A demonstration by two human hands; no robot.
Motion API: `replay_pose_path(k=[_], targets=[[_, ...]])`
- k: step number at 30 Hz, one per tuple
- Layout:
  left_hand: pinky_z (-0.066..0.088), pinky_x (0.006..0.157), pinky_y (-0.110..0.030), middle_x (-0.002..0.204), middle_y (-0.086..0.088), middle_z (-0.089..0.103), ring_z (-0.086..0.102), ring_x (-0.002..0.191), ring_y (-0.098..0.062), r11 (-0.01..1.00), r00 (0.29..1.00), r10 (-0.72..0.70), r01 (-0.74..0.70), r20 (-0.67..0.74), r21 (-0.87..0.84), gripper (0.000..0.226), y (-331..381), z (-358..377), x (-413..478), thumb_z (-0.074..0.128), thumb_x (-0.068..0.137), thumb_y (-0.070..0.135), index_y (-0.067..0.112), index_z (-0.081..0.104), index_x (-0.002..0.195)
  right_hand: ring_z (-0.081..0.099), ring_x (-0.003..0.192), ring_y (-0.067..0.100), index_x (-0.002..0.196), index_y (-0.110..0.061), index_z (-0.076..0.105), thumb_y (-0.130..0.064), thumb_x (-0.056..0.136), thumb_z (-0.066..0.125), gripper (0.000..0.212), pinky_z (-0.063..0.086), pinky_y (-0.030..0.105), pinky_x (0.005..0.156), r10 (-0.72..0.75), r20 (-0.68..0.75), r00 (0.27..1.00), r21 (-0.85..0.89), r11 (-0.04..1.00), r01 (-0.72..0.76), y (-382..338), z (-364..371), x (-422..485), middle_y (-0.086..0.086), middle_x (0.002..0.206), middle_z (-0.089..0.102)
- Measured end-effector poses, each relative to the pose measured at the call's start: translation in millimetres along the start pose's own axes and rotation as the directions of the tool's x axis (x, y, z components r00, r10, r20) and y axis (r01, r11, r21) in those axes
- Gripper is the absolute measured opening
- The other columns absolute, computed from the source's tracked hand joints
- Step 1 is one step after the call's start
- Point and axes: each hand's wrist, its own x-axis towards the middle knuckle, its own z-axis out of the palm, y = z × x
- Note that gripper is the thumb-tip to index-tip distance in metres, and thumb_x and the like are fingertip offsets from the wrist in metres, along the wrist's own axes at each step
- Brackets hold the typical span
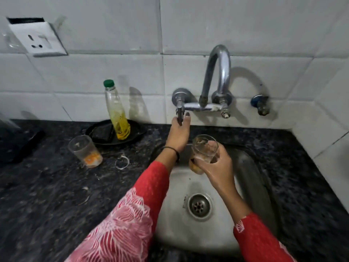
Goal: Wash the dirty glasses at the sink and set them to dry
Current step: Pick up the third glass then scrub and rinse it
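Note:
My right hand (217, 163) grips a clear dirty glass (203, 148) with orange residue at its bottom, tilted, above the back of the steel sink (245, 167). My left hand (178, 133) reaches up and pinches the left tap handle (179, 115) of the wall faucet (217, 76). No water is visible from the spout. A second dirty glass (85, 151) with orange dregs stands upright on the dark counter, left of the sink.
A bottle of yellow liquid with a green cap (117, 112) stands on a black plate (98, 132) by the wall. A small white ring (122, 163) lies on the stone counter (47, 186). A wall socket (37, 40) is at upper left. The drain (199, 205) sits mid-sink.

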Motion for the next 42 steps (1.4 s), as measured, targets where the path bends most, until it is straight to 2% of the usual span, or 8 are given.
replay_pose_path(k=[6,11,17,23,27,30,37,42], targets=[[0.048,0.073,-0.036,0.099,-0.024,0.052,0.066,0.080,-0.030,0.927,0.953,-0.299,0.276,-0.056,-0.255,0.061,27,11,35,0.020,0.099,0.052,0.002,0.050,0.119,0.060,0.075,-0.019,0.109,-0.022,0.057,-0.006,0.063,0.084,0.055,0.044,0.001,0.067,0.012,-0.022,1.000,-0.009,1.000,-0.013,6,-22,3,-0.017,0.087,0.064],[0.034,0.109,-0.044,0.135,-0.025,0.049,0.045,0.130,-0.035,0.731,0.894,-0.368,0.449,0.256,-0.514,0.093,-12,5,33,0.015,0.089,0.070,-0.007,0.036,0.136,0.060,0.078,-0.016,0.107,-0.026,0.056,-0.008,0.062,0.085,0.057,0.045,0.004,0.069,0.030,0.007,1.000,-0.028,0.999,-0.030,12,-22,-4,-0.016,0.089,0.065],[0.046,0.092,-0.042,0.107,-0.003,0.069,0.061,0.100,-0.022,0.646,0.676,-0.490,0.706,0.550,-0.290,0.073,-104,39,-29,0.033,0.080,0.079,0.023,0.069,0.109,0.065,0.087,-0.004,0.109,-0.029,0.056,-0.014,0.063,0.083,0.055,0.050,0.013,0.075,0.057,0.007,0.998,-0.049,0.997,-0.056,17,-14,-10,-0.012,0.095,0.068],[0.057,0.066,-0.024,0.080,-0.006,0.074,0.071,0.070,-0.017,0.463,0.730,-0.367,0.681,0.576,-0.568,0.046,-116,66,-50,0.038,0.094,0.032,0.010,0.076,0.081,0.051,0.122,0.007,0.139,-0.026,0.035,-0.023,0.073,0.077,0.078,0.043,0.018,0.099,0.043,0.043,0.998,-0.221,0.975,-0.033,30,-19,-27,-0.005,0.136,0.051],[0.052,0.061,-0.026,0.073,-0.003,0.070,0.066,0.066,-0.017,0.453,0.721,-0.434,0.693,0.540,-0.561,0.035,-129,71,-51,0.044,0.088,0.036,0.013,0.070,0.086,0.053,0.119,0.017,0.118,-0.016,0.059,-0.016,0.083,0.059,0.034,0.023,0.017,0.113,-0.281,0.161,0.946,-0.557,0.765,0.322,39,-23,-33,0.003,0.122,0.059],[0.046,0.065,-0.028,0.074,-0.005,0.070,0.064,0.069,-0.019,0.409,0.719,-0.467,0.692,0.516,-0.595,0.042,-139,68,-45,0.046,0.089,0.045,0.013,0.072,0.085,0.062,0.097,0.023,0.111,-0.017,0.063,-0.026,0.087,0.052,0.027,0.046,0.034,0.091,-0.243,0.313,0.918,-0.729,0.558,0.396,33,-22,-24,0.004,0.092,0.071],[0.057,0.075,-0.028,0.086,-0.013,0.072,0.070,0.079,-0.021,0.409,0.825,-0.424,0.543,0.374,-0.734,0.056,-145,66,-17,0.038,0.095,0.051,0.001,0.063,0.102,0.066,0.091,0.017,0.099,-0.017,0.066,-0.013,0.090,0.052,0.018,0.054,0.037,0.086,0.280,0.086,0.956,-0.310,0.920,-0.241,27,19,8,0.002,0.098,0.071],[0.050,0.070,-0.033,0.069,-0.014,0.067,0.066,0.058,-0.025,0.458,0.672,-0.568,0.737,0.474,-0.496,0.054,-134,53,19,0.039,0.095,0.045,0.002,0.065,0.075,0.054,0.114,0.038,0.122,0.006,0.054,0.004,0.092,0.041,0.033,0.042,0.044,0.098,0.103,0.527,0.844,-0.653,0.685,0.324,56,2,1,0.027,0.122,0.057]])
